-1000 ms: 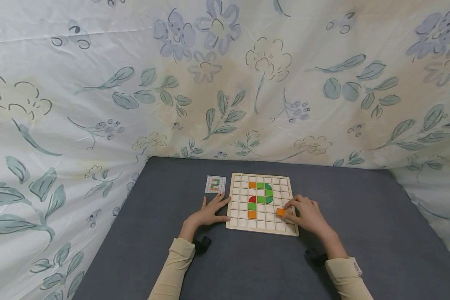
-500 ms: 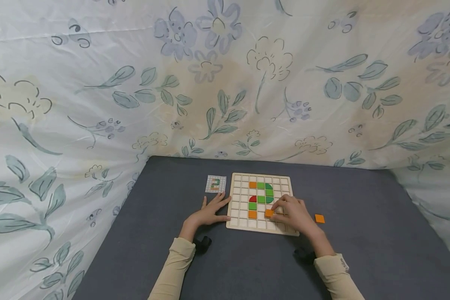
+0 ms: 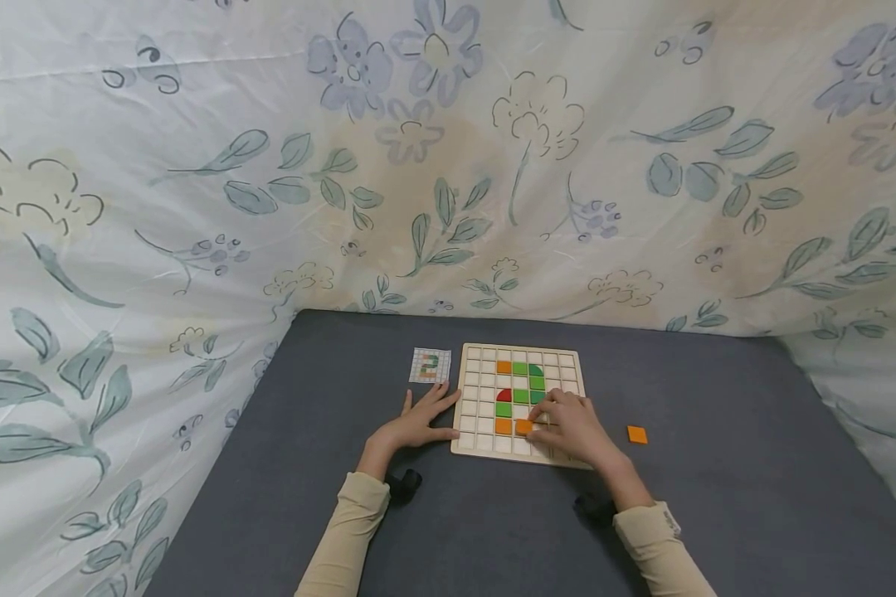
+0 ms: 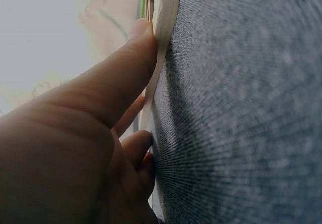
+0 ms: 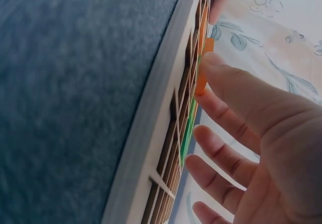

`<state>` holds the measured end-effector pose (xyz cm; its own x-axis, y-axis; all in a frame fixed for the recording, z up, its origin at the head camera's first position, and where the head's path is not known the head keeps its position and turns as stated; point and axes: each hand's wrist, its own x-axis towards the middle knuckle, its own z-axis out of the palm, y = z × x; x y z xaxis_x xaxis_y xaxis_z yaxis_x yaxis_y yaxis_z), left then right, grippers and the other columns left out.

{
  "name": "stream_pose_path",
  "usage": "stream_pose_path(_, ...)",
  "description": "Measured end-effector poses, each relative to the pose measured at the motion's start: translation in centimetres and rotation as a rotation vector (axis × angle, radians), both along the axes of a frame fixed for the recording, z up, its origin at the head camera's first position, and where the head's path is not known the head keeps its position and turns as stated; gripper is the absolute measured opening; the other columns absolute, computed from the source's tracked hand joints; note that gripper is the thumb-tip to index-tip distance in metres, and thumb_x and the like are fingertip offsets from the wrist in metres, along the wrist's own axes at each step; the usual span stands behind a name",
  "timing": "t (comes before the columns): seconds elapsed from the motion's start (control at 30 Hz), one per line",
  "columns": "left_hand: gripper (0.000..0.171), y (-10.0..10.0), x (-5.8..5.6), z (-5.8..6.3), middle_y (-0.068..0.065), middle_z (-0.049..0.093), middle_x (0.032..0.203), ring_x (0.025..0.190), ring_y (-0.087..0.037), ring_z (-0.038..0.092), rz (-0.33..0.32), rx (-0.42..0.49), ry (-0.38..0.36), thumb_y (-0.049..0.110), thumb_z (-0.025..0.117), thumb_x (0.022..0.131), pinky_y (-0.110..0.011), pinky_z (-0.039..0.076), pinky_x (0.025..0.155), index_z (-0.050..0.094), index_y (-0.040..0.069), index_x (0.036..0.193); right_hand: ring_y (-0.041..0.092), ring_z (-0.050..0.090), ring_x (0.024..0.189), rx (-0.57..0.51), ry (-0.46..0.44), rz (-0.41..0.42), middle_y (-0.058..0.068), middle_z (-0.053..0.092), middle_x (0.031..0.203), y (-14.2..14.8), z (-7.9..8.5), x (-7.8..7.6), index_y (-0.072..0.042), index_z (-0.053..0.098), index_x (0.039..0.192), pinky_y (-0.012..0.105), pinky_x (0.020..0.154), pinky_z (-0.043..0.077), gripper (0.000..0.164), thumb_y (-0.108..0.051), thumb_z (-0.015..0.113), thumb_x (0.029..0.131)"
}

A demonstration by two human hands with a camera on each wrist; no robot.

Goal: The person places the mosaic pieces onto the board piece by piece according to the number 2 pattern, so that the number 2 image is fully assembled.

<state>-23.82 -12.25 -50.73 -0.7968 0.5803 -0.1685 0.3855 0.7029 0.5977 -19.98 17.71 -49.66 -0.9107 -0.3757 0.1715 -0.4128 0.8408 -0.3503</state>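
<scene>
Between thumb and index finger my right hand (image 3: 571, 425) pinches an orange square tile (image 3: 523, 427), just above the wooden grid board (image 3: 485, 448). In the right wrist view the orange tile (image 5: 205, 65) stands a little proud of the board's slots. Directly left of it lies another orange tile (image 3: 503, 426) set in the grid. Green tiles (image 3: 520, 396), a red rounded tile (image 3: 504, 395) and a top orange tile (image 3: 504, 367) form a curved figure. My left hand (image 3: 412, 424) has its fingers spread, with thumb and fingertips touching the board's left edge.
A small pattern card (image 3: 430, 366) lies left of the board, showing a coloured figure on a grid. One loose orange tile (image 3: 637, 434) rests on the dark grey tabletop (image 3: 493, 531) to the right. A floral curtain (image 3: 448, 166) hangs behind the table.
My right hand has carried the orange tile leftward across the board to beside the bottom orange tile. The loose orange tile at the right came into view. My left hand stays put.
</scene>
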Motion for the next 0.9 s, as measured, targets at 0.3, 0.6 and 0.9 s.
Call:
stream_pose_path(0.3,0.075,0.04,0.01,-0.04,-0.009,0.01,0.156,0.144,-0.026,0.0,-0.001,-0.001,0.006,0.042,0.06,0.088,-0.061,-0.013,0.108,0.022,0.021,0.149,0.023,0.052,0.093,-0.004,0.003,0.017,0.0,0.056,0.097,-0.4,-0.13,0.09,-0.021,0.069,0.091,0.054,0.089,0.034,0.024,-0.038,0.074,0.076)
stream_pose_path(0.6,0.075,0.04,-0.03,-0.17,-0.009,0.01,0.156,0.144,-0.025,0.0,0.005,-0.016,0.01,0.045,0.059,0.088,-0.06,-0.012,0.108,0.022,0.023,0.149,0.023,0.053,0.092,-0.002,0.018,0.011,0.001,0.057,0.098,-0.42,-0.14,0.07,-0.02,0.069,0.09,0.053,0.086,0.035,0.024,-0.036,0.077,0.074)
stream_pose_path(0.9,0.076,0.04,-0.18,-0.33,-0.008,0.009,0.156,0.144,-0.024,-0.001,0.001,-0.02,0.009,0.045,0.059,0.088,-0.06,-0.013,0.108,0.021,0.023,0.149,0.023,0.053,0.091,-0.016,0.019,0.004,0.002,0.057,0.096,-0.41,-0.07,0.26,-0.019,0.069,0.091,0.053,0.084,0.035,0.023,-0.034,0.077,0.074)
